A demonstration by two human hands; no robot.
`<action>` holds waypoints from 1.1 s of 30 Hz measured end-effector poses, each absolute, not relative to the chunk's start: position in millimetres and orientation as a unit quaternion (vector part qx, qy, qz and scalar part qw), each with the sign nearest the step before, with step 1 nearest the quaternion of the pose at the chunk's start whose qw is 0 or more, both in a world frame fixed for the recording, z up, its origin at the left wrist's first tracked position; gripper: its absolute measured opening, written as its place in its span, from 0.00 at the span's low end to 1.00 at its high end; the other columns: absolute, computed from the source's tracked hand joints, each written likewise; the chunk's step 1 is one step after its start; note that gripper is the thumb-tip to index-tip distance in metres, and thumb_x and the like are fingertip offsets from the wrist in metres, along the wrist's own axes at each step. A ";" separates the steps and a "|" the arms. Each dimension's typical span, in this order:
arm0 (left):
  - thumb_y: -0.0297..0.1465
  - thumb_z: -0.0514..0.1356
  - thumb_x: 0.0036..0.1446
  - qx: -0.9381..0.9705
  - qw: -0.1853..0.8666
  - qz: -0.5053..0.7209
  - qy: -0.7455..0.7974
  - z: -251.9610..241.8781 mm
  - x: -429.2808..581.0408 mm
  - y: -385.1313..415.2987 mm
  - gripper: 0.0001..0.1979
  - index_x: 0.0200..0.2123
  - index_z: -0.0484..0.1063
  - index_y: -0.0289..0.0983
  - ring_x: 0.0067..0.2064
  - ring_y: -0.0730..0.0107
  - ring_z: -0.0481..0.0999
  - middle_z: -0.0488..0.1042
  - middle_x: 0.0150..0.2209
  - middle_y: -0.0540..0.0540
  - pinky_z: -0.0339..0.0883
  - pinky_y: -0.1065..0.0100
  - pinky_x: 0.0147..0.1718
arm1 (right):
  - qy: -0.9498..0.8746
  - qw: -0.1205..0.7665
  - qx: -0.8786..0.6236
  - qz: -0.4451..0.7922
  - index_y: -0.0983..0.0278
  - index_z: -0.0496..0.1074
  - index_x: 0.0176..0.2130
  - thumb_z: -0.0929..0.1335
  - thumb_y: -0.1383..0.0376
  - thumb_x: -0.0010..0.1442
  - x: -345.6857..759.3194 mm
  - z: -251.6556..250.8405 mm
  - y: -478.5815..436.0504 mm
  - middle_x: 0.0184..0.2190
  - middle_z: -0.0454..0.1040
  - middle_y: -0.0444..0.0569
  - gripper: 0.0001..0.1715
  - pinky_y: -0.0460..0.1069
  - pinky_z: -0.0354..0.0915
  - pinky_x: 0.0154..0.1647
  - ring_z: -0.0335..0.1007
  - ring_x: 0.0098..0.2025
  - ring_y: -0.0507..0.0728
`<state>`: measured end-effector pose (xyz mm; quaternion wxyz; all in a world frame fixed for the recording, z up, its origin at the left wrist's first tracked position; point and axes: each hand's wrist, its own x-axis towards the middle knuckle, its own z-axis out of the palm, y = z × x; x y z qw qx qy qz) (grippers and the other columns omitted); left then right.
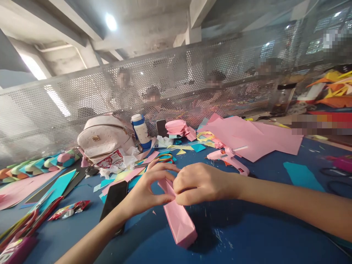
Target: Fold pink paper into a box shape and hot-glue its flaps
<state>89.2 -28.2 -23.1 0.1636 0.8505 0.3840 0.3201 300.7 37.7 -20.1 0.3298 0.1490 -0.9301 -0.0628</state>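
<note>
Both our hands meet on the pink paper box (178, 216) at mid-table: the left hand (147, 190) pinches its upper end between thumb and fingers, while the right hand (202, 183) curls closed over the same end, steadying the fold. A phone (114, 200) lies just left; a glue gun (228, 158) rests behind.

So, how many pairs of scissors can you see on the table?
2. One scissors with orange-green handles lies behind the hands; dark scissors lie at the right edge. Paper may hide others.
</note>
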 end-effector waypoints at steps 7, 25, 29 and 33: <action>0.23 0.66 0.47 0.804 0.236 0.327 0.436 -28.2 95.6 -30.3 0.06 0.23 0.74 0.38 0.39 0.66 0.75 0.78 0.34 0.49 0.65 0.63 0.45 | -0.924 0.334 0.144 -0.115 0.63 0.71 0.38 0.63 0.70 0.66 304.4 -15.6 43.3 0.38 0.77 0.45 0.08 0.49 0.63 0.43 0.70 0.42 0.51; 0.30 0.63 0.50 0.697 0.285 0.406 0.518 -37.1 87.1 -19.4 0.06 0.23 0.72 0.36 0.30 0.70 0.75 0.76 0.25 0.49 0.67 0.71 0.30 | -0.914 0.222 -0.250 0.231 0.56 0.64 0.55 0.74 0.58 0.52 342.3 -21.1 30.4 0.52 0.70 0.48 0.33 0.49 0.69 0.41 0.71 0.45 0.57; 0.31 0.62 0.51 0.682 0.302 0.421 0.516 -46.3 93.0 -22.3 0.05 0.27 0.77 0.37 0.33 0.65 0.77 0.79 0.29 0.47 0.69 0.68 0.32 | -0.884 0.236 -0.257 0.312 0.59 0.64 0.51 0.72 0.62 0.55 338.4 -37.1 28.3 0.46 0.71 0.48 0.25 0.45 0.67 0.31 0.69 0.38 0.53; 0.31 0.61 0.53 0.659 0.334 0.436 0.514 -54.1 97.9 -26.1 0.07 0.32 0.80 0.39 0.36 0.61 0.79 0.81 0.32 0.46 0.73 0.65 0.34 | -0.875 0.254 -0.249 0.327 0.60 0.65 0.50 0.72 0.59 0.55 331.4 -48.1 27.8 0.40 0.72 0.46 0.25 0.45 0.65 0.30 0.67 0.34 0.51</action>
